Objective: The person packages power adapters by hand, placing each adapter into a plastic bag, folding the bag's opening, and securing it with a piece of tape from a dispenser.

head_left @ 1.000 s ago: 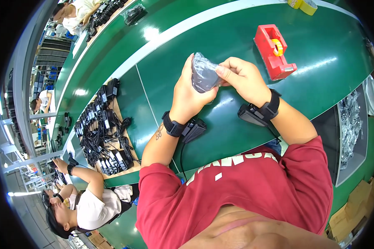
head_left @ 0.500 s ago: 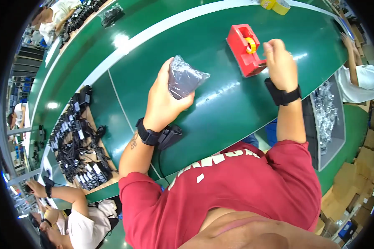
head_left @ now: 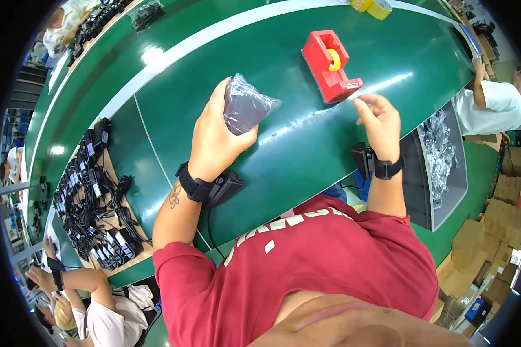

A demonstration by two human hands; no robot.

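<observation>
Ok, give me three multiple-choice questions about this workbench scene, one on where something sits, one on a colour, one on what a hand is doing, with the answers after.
1. Where is the tape dispenser?
A. On the green table, beyond the right hand
B. In the left hand
C. On the floor

2. What colour is the tape dispenser?
A. Blue
B. Red
C. White

3. What is the left hand doing?
A. Lying flat and empty
B. Gripping a dark item wrapped in clear plastic
C. Holding scissors

Answers:
1. A, it stands on the green table just past the right hand.
2. B, its body is bright red.
3. B, the fingers close around the plastic-wrapped dark item.
</observation>
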